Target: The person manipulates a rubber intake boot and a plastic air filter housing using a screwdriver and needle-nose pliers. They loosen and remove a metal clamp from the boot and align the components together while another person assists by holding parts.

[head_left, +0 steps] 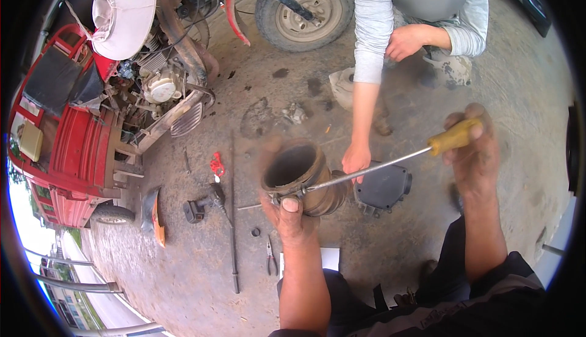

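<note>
My left hand (288,218) is closed round a wide, dusty rubber hose (320,198), its open mouth tilted up. Around the rim runs a metal hose clamp (282,190), and my left thumb lies just under its screw. In my right hand (479,160) is a screwdriver (450,138) with a yellow handle, gripped by the fingers. Its long shaft slants down to the left, and the tip meets the clamp screw or lies right beside it. Just beyond the hose, a co-worker's hand (357,159) reaches down beside a dark, flat plastic housing (386,185).
A co-worker in a grey top (372,32) crouches opposite. Left stands a red motor tricycle (73,148) with its engine exposed. On the concrete lie a long bar (232,227), pliers (271,257), a power tool (195,210), a red tool (217,164) and white paper (329,259).
</note>
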The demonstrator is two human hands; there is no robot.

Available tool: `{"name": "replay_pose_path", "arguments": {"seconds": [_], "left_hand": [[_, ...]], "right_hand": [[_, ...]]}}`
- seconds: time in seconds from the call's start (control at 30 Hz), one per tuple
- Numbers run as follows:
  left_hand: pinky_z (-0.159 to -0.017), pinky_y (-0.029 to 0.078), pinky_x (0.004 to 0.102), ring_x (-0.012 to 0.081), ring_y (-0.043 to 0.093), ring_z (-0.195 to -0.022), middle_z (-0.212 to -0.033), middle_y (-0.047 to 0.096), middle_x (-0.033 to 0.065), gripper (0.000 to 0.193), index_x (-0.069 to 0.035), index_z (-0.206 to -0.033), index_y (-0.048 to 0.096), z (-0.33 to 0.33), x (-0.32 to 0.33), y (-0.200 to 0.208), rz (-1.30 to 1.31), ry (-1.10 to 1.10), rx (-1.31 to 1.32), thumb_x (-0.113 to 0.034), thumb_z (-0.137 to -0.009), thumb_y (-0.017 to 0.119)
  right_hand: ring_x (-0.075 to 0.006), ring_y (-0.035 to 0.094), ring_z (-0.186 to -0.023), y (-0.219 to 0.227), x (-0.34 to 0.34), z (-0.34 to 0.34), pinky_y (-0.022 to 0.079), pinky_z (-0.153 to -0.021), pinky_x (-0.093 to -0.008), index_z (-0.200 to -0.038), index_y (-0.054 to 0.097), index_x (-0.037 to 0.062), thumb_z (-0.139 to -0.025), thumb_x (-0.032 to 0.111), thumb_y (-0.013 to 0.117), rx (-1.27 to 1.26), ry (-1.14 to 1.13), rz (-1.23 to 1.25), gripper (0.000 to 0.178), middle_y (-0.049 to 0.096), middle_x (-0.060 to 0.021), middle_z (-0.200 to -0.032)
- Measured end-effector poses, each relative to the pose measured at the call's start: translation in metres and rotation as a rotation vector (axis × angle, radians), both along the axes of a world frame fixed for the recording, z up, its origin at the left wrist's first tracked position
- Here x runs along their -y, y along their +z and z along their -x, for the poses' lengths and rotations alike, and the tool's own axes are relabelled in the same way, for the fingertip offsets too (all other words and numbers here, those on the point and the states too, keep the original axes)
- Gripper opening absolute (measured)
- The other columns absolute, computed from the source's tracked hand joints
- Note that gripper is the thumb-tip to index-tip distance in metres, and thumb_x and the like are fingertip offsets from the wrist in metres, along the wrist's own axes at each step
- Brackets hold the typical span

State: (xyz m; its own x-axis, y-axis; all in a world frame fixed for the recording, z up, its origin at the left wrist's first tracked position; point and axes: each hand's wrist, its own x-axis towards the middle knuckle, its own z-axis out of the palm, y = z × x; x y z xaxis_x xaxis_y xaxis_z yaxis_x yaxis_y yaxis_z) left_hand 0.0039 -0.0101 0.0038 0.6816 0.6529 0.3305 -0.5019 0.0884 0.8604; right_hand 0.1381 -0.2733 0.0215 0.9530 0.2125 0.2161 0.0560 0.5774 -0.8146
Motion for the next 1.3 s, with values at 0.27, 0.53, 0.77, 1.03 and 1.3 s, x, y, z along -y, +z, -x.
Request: {"name": "replay_pose_path", "arguments": {"seconds": [0.27, 0.53, 0.77, 1.03, 1.3], "left_hand": [[-0.083, 0.063, 0.0436, 0.033, 0.072, -0.101, -0.127, 0.065, 0.0251, 0.116, 0.006, -0.158, 0.034, 0.004, -0.003, -0.006, 0.018, 0.009, -0.006, -0.072, -0.082, 0.076], [-0.084, 0.062, 0.0438, 0.033, 0.071, -0.103, -0.128, 0.065, 0.0233, 0.114, 0.005, -0.157, 0.036, 0.005, -0.003, -0.003, 0.016, 0.014, 0.003, -0.071, -0.083, 0.075], [-0.1, 0.058, 0.043, 0.0314, 0.07, -0.116, -0.133, 0.066, 0.0214, 0.11, 0.007, -0.155, 0.042, 0.006, 0.0, -0.002, 0.114, -0.023, 0.047, -0.061, -0.079, 0.085], [-0.106, 0.056, 0.0415, 0.0293, 0.07, -0.121, -0.134, 0.067, 0.02, 0.109, 0.008, -0.153, 0.046, 0.007, 0.0, -0.002, 0.167, -0.046, 0.051, -0.056, -0.077, 0.09], [-0.086, 0.063, 0.0442, 0.0332, 0.072, -0.105, -0.124, 0.067, 0.0234, 0.114, 0.006, -0.155, 0.039, 0.007, -0.001, 0.001, 0.038, 0.029, -0.018, -0.07, -0.081, 0.079]], "right_hand": [[-0.021, 0.075, -0.068, 0.006, -0.004, 0.004, 0.063, -0.055, -0.0294, -0.125, 0.051, 0.0048, -0.1, 0.032, 0.074, 0.026, 0.005, 0.004, 0.044, 0.071, -0.024, -0.109], [-0.0219, 0.076, -0.07, 0.007, -0.004, 0.004, 0.063, -0.055, -0.0296, -0.125, 0.051, 0.0049, -0.1, 0.031, 0.075, 0.039, 0.017, 0.016, 0.044, 0.071, -0.024, -0.109], [-0.0212, 0.075, -0.069, 0.01, 0.0, 0.004, 0.063, -0.056, -0.0299, -0.125, 0.051, 0.0045, -0.098, 0.031, 0.076, 0.02, -0.019, 0.01, 0.045, 0.071, -0.0239, -0.11], [-0.0212, 0.075, -0.068, 0.01, -0.001, 0.005, 0.063, -0.057, -0.0297, -0.125, 0.05, 0.0042, -0.099, 0.032, 0.076, 0.038, -0.026, 0.02, 0.047, 0.071, -0.0237, -0.108], [-0.0207, 0.075, -0.076, 0.01, -0.004, 0.006, 0.062, -0.059, -0.0283, -0.123, 0.051, 0.0058, -0.1, 0.034, 0.074, 0.078, -0.017, 0.014, 0.044, 0.068, -0.0241, -0.113]]}}
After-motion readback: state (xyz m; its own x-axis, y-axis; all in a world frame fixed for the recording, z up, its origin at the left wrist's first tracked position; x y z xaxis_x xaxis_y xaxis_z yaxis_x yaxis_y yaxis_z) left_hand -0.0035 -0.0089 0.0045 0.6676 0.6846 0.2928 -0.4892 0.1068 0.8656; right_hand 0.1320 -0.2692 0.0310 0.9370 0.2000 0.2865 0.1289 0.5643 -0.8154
